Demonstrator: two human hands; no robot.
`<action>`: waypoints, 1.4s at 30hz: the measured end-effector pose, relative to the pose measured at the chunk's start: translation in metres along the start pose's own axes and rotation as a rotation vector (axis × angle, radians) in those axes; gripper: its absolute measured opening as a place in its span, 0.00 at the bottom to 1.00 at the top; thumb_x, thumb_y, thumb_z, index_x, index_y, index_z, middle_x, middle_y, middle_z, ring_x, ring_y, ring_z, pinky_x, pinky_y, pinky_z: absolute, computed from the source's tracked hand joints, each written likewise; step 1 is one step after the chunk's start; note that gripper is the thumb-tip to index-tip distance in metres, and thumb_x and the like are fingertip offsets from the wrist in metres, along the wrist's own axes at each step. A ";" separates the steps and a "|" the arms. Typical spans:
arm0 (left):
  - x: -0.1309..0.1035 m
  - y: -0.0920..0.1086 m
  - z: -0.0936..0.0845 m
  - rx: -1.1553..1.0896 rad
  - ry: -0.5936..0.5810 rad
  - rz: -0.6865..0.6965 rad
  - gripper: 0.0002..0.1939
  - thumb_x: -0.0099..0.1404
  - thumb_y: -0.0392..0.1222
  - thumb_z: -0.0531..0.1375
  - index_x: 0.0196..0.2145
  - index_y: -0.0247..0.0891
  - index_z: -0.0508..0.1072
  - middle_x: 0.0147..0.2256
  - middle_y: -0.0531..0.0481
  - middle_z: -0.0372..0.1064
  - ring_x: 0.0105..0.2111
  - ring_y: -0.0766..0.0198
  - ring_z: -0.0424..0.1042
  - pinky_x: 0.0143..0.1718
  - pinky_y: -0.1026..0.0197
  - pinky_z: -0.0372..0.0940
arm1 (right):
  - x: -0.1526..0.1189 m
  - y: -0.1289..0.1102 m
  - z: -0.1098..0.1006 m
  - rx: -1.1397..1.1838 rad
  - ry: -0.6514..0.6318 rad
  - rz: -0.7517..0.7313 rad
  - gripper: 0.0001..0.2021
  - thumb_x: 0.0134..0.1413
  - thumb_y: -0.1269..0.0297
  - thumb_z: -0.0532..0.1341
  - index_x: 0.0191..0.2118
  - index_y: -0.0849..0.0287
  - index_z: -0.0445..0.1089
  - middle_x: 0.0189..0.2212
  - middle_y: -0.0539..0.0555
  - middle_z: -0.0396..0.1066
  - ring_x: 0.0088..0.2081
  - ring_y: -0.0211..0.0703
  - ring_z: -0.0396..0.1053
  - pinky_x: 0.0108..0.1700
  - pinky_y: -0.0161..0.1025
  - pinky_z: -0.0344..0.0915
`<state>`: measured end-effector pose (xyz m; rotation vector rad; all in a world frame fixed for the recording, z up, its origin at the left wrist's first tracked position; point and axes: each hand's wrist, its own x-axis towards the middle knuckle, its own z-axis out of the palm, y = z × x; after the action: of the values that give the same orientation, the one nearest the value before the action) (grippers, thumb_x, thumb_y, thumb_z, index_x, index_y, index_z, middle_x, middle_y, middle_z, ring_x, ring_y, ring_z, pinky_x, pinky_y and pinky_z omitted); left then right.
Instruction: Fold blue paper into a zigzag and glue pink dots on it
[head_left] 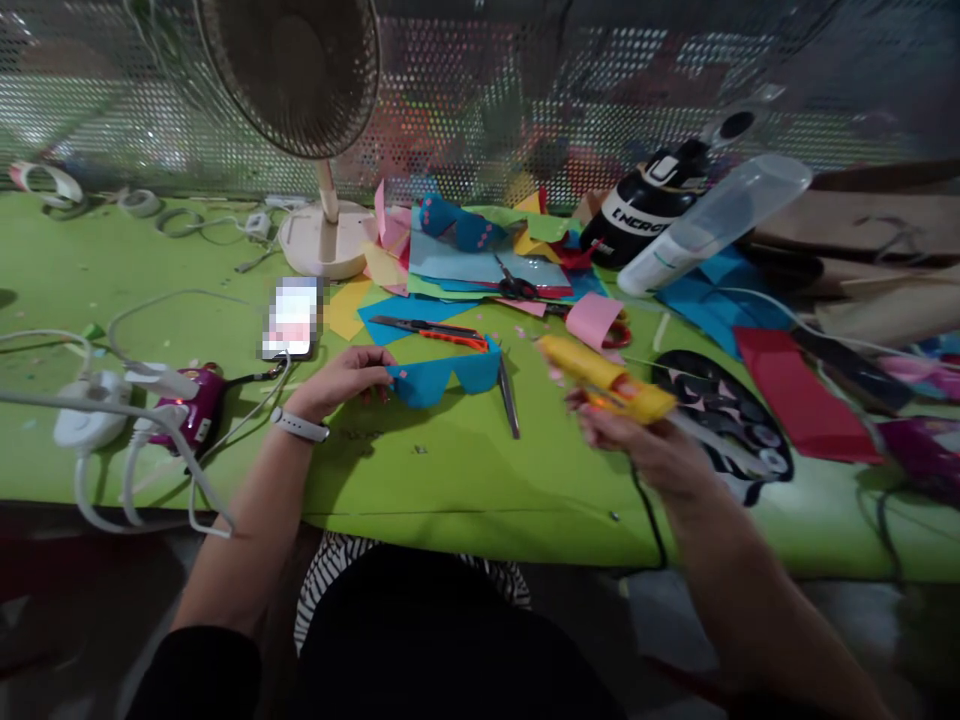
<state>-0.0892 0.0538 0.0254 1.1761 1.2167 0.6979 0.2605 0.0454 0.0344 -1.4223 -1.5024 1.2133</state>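
Note:
My left hand (pixel 349 380) pinches the left end of a blue paper glasses shape (pixel 446 380), which has a small pink piece near that end. Wrapped round a yellow glue gun (pixel 600 375), my right hand (pixel 622 425) is to the right of the paper, apart from it. A pair of tweezers (pixel 508 398) lies by the paper's right end. Just behind the paper are an orange cutter (pixel 450 338) and a dark blade-like tool beside it.
A fan (pixel 326 235) stands at the back left, near a phone (pixel 294 318). Plugs and cables (pixel 161 420) lie left. Coloured paper (pixel 487 262), scissors (pixel 517 285) and a black bottle (pixel 637 210) are behind. Red felt (pixel 806 395) lies right.

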 end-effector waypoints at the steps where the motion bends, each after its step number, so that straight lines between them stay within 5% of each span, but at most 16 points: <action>1: 0.000 -0.001 0.000 0.001 0.005 -0.007 0.06 0.56 0.36 0.61 0.33 0.35 0.69 0.21 0.54 0.70 0.19 0.72 0.67 0.20 0.71 0.58 | 0.001 -0.004 0.015 -0.009 -0.113 -0.038 0.17 0.41 0.52 0.68 0.35 0.57 0.68 0.27 0.51 0.68 0.22 0.36 0.61 0.23 0.36 0.59; 3: 0.000 -0.002 0.000 0.008 0.003 -0.013 0.06 0.56 0.37 0.61 0.33 0.35 0.69 0.20 0.54 0.70 0.19 0.72 0.67 0.20 0.71 0.57 | 0.004 -0.009 0.040 -0.054 -0.351 -0.127 0.14 0.45 0.53 0.69 0.33 0.56 0.68 0.24 0.48 0.65 0.21 0.34 0.59 0.21 0.34 0.58; 6: 0.001 -0.002 0.001 0.011 -0.008 -0.001 0.05 0.55 0.37 0.61 0.32 0.35 0.69 0.21 0.54 0.69 0.20 0.71 0.68 0.20 0.71 0.57 | 0.008 -0.010 0.064 -0.096 -0.452 -0.188 0.14 0.49 0.52 0.67 0.28 0.56 0.65 0.20 0.46 0.59 0.20 0.33 0.56 0.20 0.34 0.55; 12: 0.001 0.002 0.005 0.023 -0.032 0.027 0.07 0.55 0.38 0.62 0.32 0.35 0.70 0.23 0.56 0.68 0.20 0.72 0.65 0.20 0.70 0.59 | 0.007 0.001 0.078 -0.117 -0.434 -0.182 0.15 0.51 0.49 0.65 0.30 0.56 0.66 0.20 0.45 0.56 0.20 0.32 0.52 0.19 0.34 0.51; 42: 0.000 0.006 0.009 0.027 -0.067 0.045 0.06 0.55 0.38 0.61 0.32 0.36 0.69 0.23 0.56 0.68 0.19 0.73 0.63 0.20 0.69 0.58 | 0.003 -0.009 0.080 -0.194 -0.475 -0.211 0.12 0.53 0.52 0.64 0.29 0.55 0.67 0.21 0.46 0.59 0.21 0.34 0.55 0.21 0.34 0.55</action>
<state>-0.0799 0.0527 0.0309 1.2433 1.1502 0.6725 0.1822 0.0375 0.0194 -1.0992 -2.0846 1.3609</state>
